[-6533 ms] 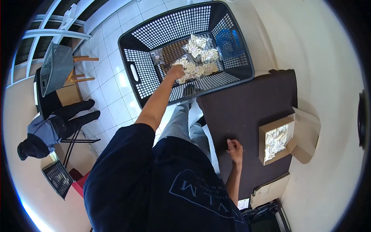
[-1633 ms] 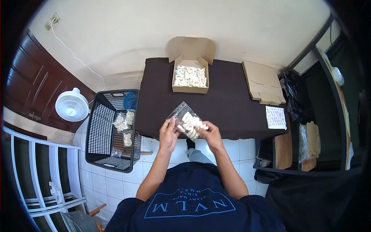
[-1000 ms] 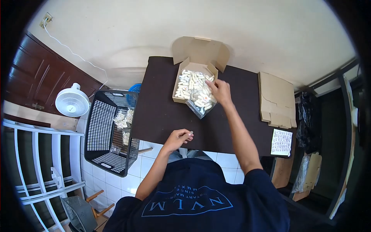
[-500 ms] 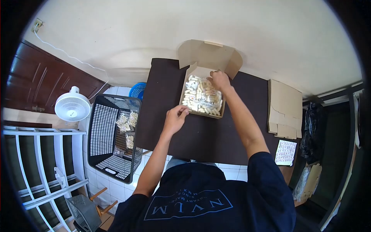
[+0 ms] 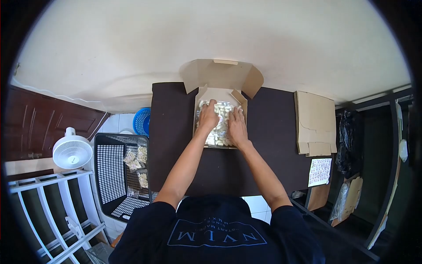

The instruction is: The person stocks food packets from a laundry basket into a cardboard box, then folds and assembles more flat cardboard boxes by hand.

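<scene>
An open cardboard box [image 5: 220, 72] stands on the dark table, its lid raised toward the wall. Clear plastic packs of small pale, finger-shaped pieces [image 5: 216, 138] fill it. My left hand [image 5: 208, 117] presses down on the packs in the left half, fingers slightly bent and holding nothing I can see. On the right side, my right hand [image 5: 238, 128] lies flat on the packs beside the box wall, its fingers stretched out. The packs under both palms are hidden.
Left of the table [image 5: 171, 145], a black crate [image 5: 110, 165] holds several similar packs, with a blue basket [image 5: 141, 122] behind it. Flattened cardboard [image 5: 315, 116] and a printed sheet [image 5: 320, 171] lie at the right edge. A white fan [image 5: 73, 152] stands far left.
My left hand has moved from the box's near left corner onto the packs. My right hand has come down from the far side to lie on them. The camera view has shifted.
</scene>
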Action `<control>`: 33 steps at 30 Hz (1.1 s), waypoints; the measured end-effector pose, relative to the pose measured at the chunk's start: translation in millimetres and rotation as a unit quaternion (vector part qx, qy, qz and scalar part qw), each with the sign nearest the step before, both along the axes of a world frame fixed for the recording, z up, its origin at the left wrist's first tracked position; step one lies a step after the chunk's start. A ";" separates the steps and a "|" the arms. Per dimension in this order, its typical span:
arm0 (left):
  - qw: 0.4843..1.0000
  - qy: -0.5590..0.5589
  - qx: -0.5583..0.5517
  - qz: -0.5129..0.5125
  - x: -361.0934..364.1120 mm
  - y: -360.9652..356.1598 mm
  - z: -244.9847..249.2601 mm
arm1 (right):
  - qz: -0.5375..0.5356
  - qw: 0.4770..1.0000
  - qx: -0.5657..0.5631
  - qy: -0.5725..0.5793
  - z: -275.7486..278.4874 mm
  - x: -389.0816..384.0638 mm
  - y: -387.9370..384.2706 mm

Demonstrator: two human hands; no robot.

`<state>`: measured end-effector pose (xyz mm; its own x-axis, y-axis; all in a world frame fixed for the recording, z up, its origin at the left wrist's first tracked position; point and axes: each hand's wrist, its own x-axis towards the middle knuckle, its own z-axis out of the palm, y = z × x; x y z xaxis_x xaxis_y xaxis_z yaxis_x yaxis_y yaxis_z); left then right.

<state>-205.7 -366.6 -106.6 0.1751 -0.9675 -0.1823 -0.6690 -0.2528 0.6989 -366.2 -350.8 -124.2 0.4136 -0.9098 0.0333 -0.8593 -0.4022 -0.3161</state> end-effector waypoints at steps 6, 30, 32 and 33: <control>0.995 -0.096 -0.003 -0.019 15.9 8.6 18.4 | -0.011 0.998 -0.026 -0.061 9.7 -2.5 -4.0; 0.973 0.058 -0.113 0.192 53.0 -29.6 -33.0 | -0.315 0.917 0.016 -0.246 52.6 -31.6 -100.0; 0.968 0.015 -0.099 0.230 52.1 -28.7 -21.7 | -0.300 0.920 -0.004 -0.254 69.3 -26.7 -87.4; 0.963 0.028 -0.036 0.265 52.3 -29.2 -20.6 | -0.285 0.923 -0.023 -0.259 74.9 -25.2 -80.6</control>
